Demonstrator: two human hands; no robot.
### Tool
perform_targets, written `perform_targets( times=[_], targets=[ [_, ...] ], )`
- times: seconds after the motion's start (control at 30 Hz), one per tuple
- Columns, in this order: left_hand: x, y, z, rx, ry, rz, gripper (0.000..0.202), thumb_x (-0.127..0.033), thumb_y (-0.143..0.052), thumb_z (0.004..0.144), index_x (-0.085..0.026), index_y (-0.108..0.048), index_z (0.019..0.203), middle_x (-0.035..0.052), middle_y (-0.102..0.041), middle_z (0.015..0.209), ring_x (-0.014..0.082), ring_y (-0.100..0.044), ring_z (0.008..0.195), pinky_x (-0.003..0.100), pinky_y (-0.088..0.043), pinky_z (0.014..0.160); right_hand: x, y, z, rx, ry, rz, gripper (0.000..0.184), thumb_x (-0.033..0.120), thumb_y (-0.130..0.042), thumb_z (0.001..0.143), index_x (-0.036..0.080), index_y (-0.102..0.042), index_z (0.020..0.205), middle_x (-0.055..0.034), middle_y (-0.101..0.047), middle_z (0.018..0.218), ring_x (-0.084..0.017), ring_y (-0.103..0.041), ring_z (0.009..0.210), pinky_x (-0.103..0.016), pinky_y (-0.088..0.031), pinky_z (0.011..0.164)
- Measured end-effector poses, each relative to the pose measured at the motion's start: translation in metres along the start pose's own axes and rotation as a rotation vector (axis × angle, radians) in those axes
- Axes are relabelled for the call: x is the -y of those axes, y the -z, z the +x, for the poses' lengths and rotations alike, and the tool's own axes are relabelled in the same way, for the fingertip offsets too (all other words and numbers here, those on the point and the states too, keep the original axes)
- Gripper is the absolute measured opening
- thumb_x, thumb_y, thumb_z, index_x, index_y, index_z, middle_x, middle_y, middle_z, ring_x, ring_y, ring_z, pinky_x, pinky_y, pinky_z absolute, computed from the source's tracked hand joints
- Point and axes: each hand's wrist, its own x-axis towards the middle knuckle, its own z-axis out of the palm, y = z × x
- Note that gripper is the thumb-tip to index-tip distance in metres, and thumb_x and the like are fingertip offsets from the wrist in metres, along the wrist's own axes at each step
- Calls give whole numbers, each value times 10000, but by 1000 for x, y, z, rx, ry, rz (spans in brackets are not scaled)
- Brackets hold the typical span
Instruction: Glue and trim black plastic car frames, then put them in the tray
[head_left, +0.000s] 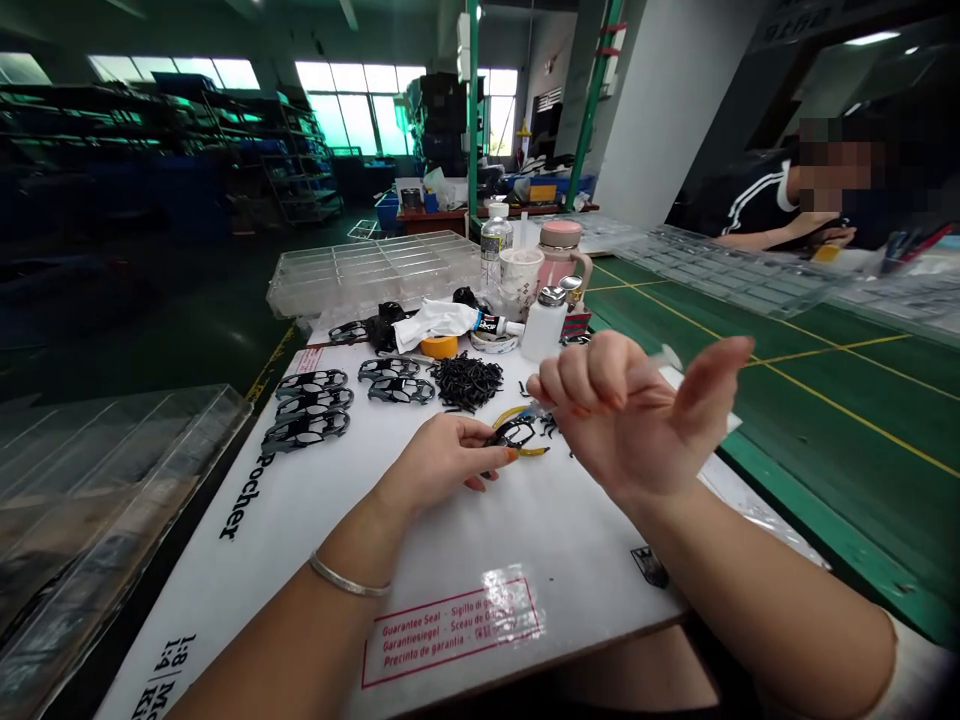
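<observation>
My left hand (442, 455) pinches a small black model car body (513, 432) just above the white board. Yellow curved pieces (536, 452) show along the body's sides; whether they belong to it I cannot tell. To the right, my right hand (637, 420) is raised with its fingers curled and thumb stretched out. It holds a clear syringe (666, 356), mostly hidden by the fingers, with a bluish tip towards the car body. Behind my left hand lies a heap of small black parts (469, 382). Several grey-and-black car bodies (307, 430) are lined up at the left.
Behind the heap stand a white pump bottle (544, 325), a pink mug (562, 250), a paper cup (520, 275) and a water bottle (496, 240). Orange tape (439, 347) lies near a glue tube (499, 325). Clear trays (375, 265) border the board. A co-worker (772, 215) sits far right.
</observation>
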Motion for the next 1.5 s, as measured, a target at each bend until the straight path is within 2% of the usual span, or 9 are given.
perform_targets(
  times=[0.1, 0.23, 0.43, 0.6, 0.8, 1.5],
  targets=[
    [0, -4, 1, -4, 15, -5, 344, -423, -753, 702, -153, -730, 913, 76, -674, 780, 222, -663, 806, 257, -533, 599, -1, 9, -7, 39, -18, 42, 613, 662, -345, 882, 192, -305, 489, 30, -224, 409, -111, -220, 404, -300, -276, 503],
    [-2, -7, 0, -7, 4, -12, 332, -416, -744, 719, -158, -727, 927, 86, -692, 832, 220, -663, 815, 249, -531, 594, 5, 19, -9, 44, -63, 99, 488, 538, -376, 848, 193, -328, 506, 42, -219, 398, -99, -205, 378, -294, -275, 505],
    [-4, -8, -1, -35, -5, -16, 276, -394, -740, 733, -179, -725, 906, 47, -659, 747, 215, -663, 805, 239, -523, 589, 4, 16, -14, 95, -95, 122, 415, 498, -370, 843, 205, -424, 553, 45, -205, 434, -110, -227, 409, -301, -281, 520],
    [-3, -9, 0, -24, -3, -7, 265, -390, -722, 753, -186, -728, 923, 61, -689, 798, 221, -674, 831, 237, -521, 600, 4, 16, -15, 68, -68, 110, 396, 454, -372, 851, 195, -448, 562, 39, -207, 450, -113, -235, 424, -302, -274, 508],
    [0, -7, 0, -23, -9, -22, 306, -407, -731, 752, -188, -724, 966, 66, -702, 858, 223, -680, 848, 242, -531, 608, 4, 16, -15, 56, -65, 93, 388, 440, -379, 849, 200, -428, 548, 30, -218, 451, -118, -237, 421, -308, -279, 511],
    [-5, -8, -1, -3, 5, -34, 282, -384, -725, 772, -178, -716, 964, 60, -680, 882, 216, -671, 873, 248, -536, 632, -1, 16, -17, 27, -74, 93, 378, 401, -403, 836, 184, -486, 538, 29, -214, 441, -117, -253, 419, -316, -286, 505]
  ],
)
